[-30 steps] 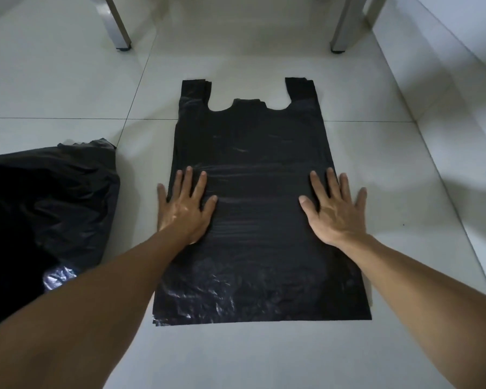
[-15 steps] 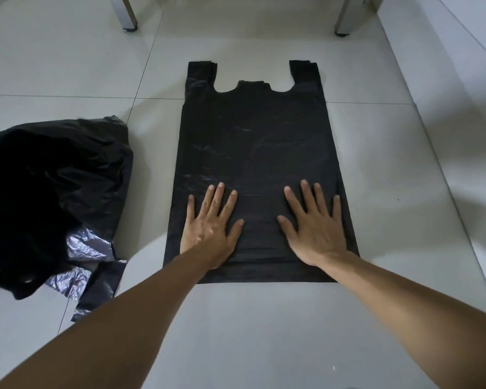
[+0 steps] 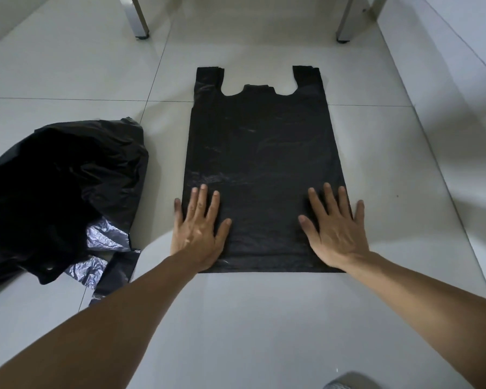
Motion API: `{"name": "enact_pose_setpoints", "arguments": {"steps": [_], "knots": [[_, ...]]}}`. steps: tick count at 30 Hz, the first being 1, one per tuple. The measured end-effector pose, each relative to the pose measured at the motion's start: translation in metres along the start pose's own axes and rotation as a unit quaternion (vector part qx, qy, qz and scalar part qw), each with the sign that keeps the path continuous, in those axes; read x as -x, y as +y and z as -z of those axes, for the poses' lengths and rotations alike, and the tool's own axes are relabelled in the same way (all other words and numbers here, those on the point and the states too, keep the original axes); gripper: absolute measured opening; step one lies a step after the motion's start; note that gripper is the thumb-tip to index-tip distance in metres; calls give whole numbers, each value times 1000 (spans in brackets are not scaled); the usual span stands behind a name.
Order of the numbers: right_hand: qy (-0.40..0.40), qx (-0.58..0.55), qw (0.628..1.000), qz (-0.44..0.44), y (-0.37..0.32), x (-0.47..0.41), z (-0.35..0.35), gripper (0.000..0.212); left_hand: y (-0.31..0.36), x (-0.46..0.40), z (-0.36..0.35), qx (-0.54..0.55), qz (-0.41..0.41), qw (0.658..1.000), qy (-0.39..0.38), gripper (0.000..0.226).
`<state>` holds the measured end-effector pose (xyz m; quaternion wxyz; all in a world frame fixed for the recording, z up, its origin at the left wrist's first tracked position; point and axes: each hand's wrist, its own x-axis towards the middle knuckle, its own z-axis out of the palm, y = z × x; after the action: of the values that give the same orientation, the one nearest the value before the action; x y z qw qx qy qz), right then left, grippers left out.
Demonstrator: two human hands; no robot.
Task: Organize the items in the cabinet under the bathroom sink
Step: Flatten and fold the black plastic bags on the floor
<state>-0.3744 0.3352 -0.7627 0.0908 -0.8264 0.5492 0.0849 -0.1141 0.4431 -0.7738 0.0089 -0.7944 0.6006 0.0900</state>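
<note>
A black plastic carrier bag (image 3: pixel 260 153) lies flat on the pale tiled floor, its two handles pointing away from me. My left hand (image 3: pixel 198 230) presses flat on the bag's near left corner, fingers spread, the little finger on the tile. My right hand (image 3: pixel 335 228) presses flat on the near right corner, fingers spread too. Neither hand grips anything.
A crumpled heap of black plastic bags (image 3: pixel 59 192) sits on the floor to the left. Two metal legs (image 3: pixel 136 19) (image 3: pixel 348 19) stand at the far end. A white wall (image 3: pixel 460 80) runs along the right side.
Both hands slid down the bag toward its near edge, then spread apart to the two corners. The bag looks flatter.
</note>
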Motion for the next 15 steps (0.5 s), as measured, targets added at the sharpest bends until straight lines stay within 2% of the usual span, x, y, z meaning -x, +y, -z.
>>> {"name": "enact_pose_setpoints", "arguments": {"steps": [3,6,9,15], "knots": [[-15,8,999,48,-19,20,-8,79,18,20,-5,0,-42,999,-14,77],[-17,22,998,53,-15,26,-22,77,19,26,-16,-23,-38,999,-19,74],[8,27,999,33,3,29,-28,75,15,27,-21,-39,-33,998,-21,72],[-2,31,1000,2,15,32,-25,79,8,31,-21,-32,-5,999,-30,77]]}}
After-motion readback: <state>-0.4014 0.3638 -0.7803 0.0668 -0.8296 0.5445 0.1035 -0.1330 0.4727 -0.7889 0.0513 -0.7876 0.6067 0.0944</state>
